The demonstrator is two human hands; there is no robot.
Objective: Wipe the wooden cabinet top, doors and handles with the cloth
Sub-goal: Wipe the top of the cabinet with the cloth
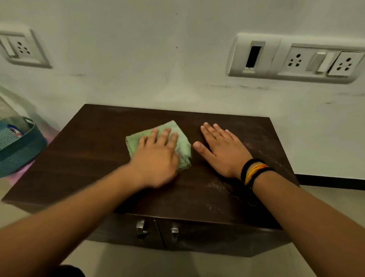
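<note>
A dark wooden cabinet stands against a white wall, its top [91, 154] seen from above. A folded green cloth [183, 147] lies near the middle of the top. My left hand [157, 158] presses flat on the cloth, fingers spread over it. My right hand [221, 150] rests flat on the bare wood just right of the cloth, fingers apart, holding nothing; black and orange bands circle its wrist. Pale dust streaks [220, 186] show on the right part of the top. Below the front edge are two doors with metal handles, the left handle [141, 229] and the right handle [174, 232].
A teal plastic basket [16, 152] stands on something pink at the cabinet's left side. Socket plates are on the wall: a single socket plate [21, 47] at upper left, a long socket plate [298, 58] at upper right. Beige floor surrounds the cabinet.
</note>
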